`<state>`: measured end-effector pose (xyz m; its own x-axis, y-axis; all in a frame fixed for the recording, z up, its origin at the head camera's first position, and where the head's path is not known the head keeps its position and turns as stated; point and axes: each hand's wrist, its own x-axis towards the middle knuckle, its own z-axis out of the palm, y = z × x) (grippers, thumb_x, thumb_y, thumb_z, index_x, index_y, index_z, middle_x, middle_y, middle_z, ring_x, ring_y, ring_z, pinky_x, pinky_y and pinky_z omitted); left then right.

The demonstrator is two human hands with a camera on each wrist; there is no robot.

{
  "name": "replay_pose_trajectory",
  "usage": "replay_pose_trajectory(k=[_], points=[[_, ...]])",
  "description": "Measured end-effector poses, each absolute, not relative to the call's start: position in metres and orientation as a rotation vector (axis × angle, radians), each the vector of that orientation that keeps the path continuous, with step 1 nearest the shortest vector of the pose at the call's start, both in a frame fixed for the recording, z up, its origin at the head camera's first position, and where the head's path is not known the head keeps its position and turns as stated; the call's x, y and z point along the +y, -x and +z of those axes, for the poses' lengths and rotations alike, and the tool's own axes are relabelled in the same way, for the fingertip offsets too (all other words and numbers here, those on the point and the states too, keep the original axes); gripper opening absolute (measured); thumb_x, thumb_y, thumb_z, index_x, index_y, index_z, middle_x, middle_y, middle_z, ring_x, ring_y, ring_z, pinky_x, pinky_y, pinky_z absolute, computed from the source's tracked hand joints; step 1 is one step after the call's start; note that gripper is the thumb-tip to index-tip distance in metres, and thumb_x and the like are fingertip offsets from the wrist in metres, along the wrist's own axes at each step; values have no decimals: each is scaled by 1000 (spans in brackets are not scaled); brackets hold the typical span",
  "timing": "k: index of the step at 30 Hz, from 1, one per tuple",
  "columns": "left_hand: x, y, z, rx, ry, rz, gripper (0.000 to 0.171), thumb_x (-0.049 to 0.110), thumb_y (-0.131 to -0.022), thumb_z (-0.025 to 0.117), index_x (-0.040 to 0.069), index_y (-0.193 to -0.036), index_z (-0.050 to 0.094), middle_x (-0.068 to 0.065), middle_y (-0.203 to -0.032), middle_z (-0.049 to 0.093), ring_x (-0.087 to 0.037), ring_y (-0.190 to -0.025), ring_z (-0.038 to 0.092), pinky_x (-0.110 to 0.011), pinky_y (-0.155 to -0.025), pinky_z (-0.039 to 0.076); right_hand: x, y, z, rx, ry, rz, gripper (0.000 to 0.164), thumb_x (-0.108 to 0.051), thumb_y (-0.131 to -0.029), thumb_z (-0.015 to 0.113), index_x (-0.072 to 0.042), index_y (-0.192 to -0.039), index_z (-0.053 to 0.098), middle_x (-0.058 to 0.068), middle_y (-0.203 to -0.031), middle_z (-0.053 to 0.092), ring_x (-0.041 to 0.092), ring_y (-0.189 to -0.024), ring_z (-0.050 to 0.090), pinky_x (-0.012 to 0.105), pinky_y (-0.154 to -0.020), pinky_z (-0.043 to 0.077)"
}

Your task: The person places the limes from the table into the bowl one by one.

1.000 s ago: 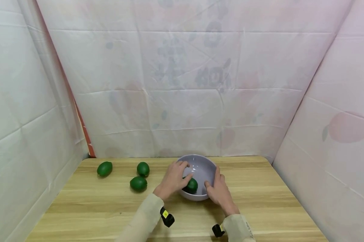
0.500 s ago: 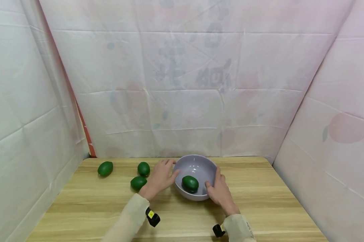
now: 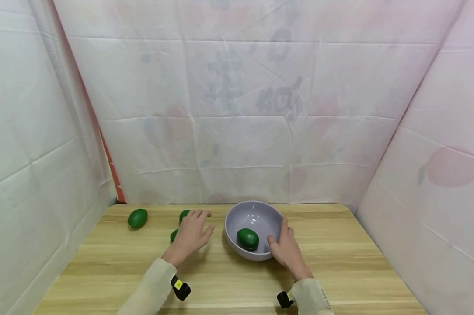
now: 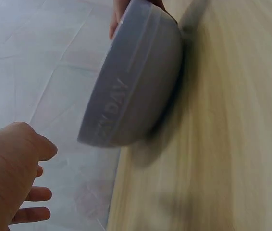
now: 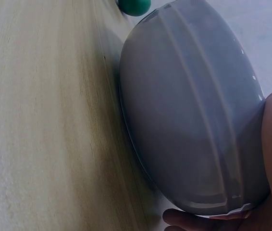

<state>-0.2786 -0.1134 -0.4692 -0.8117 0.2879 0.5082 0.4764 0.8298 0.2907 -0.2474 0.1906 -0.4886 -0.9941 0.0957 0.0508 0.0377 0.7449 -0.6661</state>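
Observation:
A lilac bowl (image 3: 252, 214) stands on the table with one green lime (image 3: 248, 239) inside it. My right hand (image 3: 286, 249) grips the bowl's right side, thumb over the rim; the right wrist view shows the hand against the bowl's wall (image 5: 189, 106). To the left of the bowl, my left hand (image 3: 190, 236) is in the air with loosely spread fingers, holding nothing. It partly covers two limes, a farther one (image 3: 184, 214) and a nearer one (image 3: 174, 235). In the left wrist view the left hand (image 4: 11, 168) is apart from the bowl (image 4: 136, 82).
Another lime (image 3: 137, 218) lies at the table's far left. The wooden table (image 3: 351, 262) ends at a hanging whitish sheet (image 3: 237, 144) at the back, with more sheets on both sides.
My left hand has let go of the lime, leaving it in the bowl, and moved left from over the bowl to the two limes. The right hand keeps its grip on the bowl.

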Motion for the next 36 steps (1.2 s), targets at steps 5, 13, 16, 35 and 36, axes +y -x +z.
replay_pose_trajectory(k=[5,13,16,35,36], points=[[-126,277,-477,-2547,530,-518,30,26,-93,74,7,-115,67,-12,-112,71,-34,-101,64,-49,-85,53,192,247,-489,-2863,116,1104,87,-25,-100,52,2,-161,-3,41,-154,26,57,-136,44,66,-112,38],[-145,272,-483,-2559,450,-505,28,27,-92,74,7,-111,68,-16,-109,70,-36,-99,64,-53,-81,54,191,249,-488,-2861,104,1085,87,-26,-100,54,2,-161,-2,41,-153,29,57,-133,47,66,-110,40],[-149,269,-486,-2588,415,-495,28,28,-91,75,7,-109,69,-17,-111,70,-39,-104,63,-57,-83,53,191,250,-490,-2853,103,1074,87,-25,-99,54,2,-161,-1,41,-152,31,56,-132,49,65,-110,40],[-163,263,-500,-2593,418,-495,12,16,-87,78,10,-94,70,-11,-100,70,-36,-102,62,-54,-78,55,190,252,-489,-2849,104,1089,87,-25,-99,54,3,-161,-1,42,-153,29,57,-134,47,66,-110,39],[-163,263,-500,-2594,416,-497,12,16,-87,78,10,-95,70,-11,-101,70,-36,-103,62,-54,-79,55,190,251,-489,-2851,104,1088,87,-25,-100,54,3,-161,-1,42,-153,29,57,-134,47,66,-110,40]])
